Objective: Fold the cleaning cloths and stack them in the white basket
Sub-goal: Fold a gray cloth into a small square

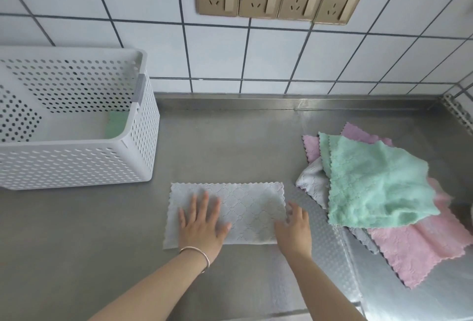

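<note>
A grey cloth (230, 211), folded into a long strip, is pinned flat on the steel counter (230, 141) by the left hand (202, 223), fingers spread wide, so it cannot slide. Its right end is touched by the right hand (294, 231), fingers relaxed, likely for the next fold. The white basket (143, 141) is kept far left, already holding a green cloth (116, 124); the unfolded pile (378, 187) is kept right.

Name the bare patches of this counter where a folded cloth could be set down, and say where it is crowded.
Bare steel lies between the white basket and the grey cloth, along the tiled wall behind that cloth, and in front of the basket at the near left. The right side is crowded: the pile of green, pink and grey cloths covers it.
</note>
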The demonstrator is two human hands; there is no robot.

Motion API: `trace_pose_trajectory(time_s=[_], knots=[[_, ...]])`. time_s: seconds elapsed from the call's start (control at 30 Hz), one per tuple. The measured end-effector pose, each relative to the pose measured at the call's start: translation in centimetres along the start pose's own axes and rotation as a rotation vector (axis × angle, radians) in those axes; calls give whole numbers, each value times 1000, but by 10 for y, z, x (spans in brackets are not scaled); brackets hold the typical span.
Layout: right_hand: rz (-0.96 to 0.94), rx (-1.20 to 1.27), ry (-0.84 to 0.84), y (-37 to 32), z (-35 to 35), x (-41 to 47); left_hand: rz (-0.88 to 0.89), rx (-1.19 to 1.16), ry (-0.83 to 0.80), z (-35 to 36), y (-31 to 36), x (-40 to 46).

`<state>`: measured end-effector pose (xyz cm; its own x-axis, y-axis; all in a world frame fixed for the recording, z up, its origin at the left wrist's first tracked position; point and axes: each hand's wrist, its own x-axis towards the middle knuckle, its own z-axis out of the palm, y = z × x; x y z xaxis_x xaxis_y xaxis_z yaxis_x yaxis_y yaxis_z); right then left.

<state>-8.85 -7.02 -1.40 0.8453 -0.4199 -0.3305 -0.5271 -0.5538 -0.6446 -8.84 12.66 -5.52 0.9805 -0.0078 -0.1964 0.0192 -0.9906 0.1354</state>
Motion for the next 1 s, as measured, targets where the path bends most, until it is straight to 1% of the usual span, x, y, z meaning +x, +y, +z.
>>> trace_pose_trajectory(time_s=[0.07, 0.1, 0.13, 0.23, 0.27, 0.3, 0.33, 0.37, 0.4, 0.43, 0.47, 0.5, 0.53, 0.6, 0.63, 0.67, 0.73, 0.77, 0.83, 0.9, 0.97, 1.0], knots=[[117, -41, -49, 1, -6, 5, 50, -8, -105, 5, 12, -7], [186, -61, -85, -1, -9, 6, 85, 17, -132, 6, 15, -8], [224, -95, -133, -2, -13, 7, 110, 8, -121, 10, 15, -9], [227, -217, -261, -10, -23, 5, 121, -37, -137, 15, 14, -4], [206, -224, -274, -11, -24, 5, 122, -53, -148, 11, 16, -5], [185, -218, -269, -14, -25, 3, 84, -52, -181, 6, 17, -5], [156, -212, -237, -15, -25, 0, 61, -29, -193, 3, 18, -4], [122, -222, -193, -20, -25, -5, 78, 11, -195, -1, 21, -3], [64, -241, -146, -23, -25, -11, 96, -5, -218, -9, 24, -3], [-8, -267, -88, -28, -22, -17, 88, -46, -257, -21, 26, -3], [-98, -308, -14, -33, -18, -23, 78, -106, -260, -34, 29, -3], [-217, -327, 87, -39, -13, -29, 58, -207, -241, -49, 31, -2], [-357, -334, 162, -46, -7, -36, 18, -359, -194, -65, 34, -2], [-655, -360, 266, -56, 8, -45, -77, -669, -137, -93, 38, 5], [-790, -369, 301, -61, 16, -49, -114, -778, -118, -102, 37, 10], [-903, -380, 318, -64, 23, -53, -125, -792, -94, -109, 35, 16], [-1089, -364, 309, -71, 39, -58, -147, -694, -80, -115, 21, 25], [-1146, -369, 287, -71, 45, -58, -164, -642, -79, -114, 13, 29], [-1184, -406, 207, -68, 55, -60, -218, -613, -85, -108, -7, 36], [-1093, -503, 111, -59, 62, -57, -261, -666, -111, -99, -26, 40], [-965, -605, 18, -49, 68, -54, -271, -710, -140, -93, -41, 40], [-932, -635, -18, -43, 71, -52, -275, -721, -145, -89, -49, 38]])
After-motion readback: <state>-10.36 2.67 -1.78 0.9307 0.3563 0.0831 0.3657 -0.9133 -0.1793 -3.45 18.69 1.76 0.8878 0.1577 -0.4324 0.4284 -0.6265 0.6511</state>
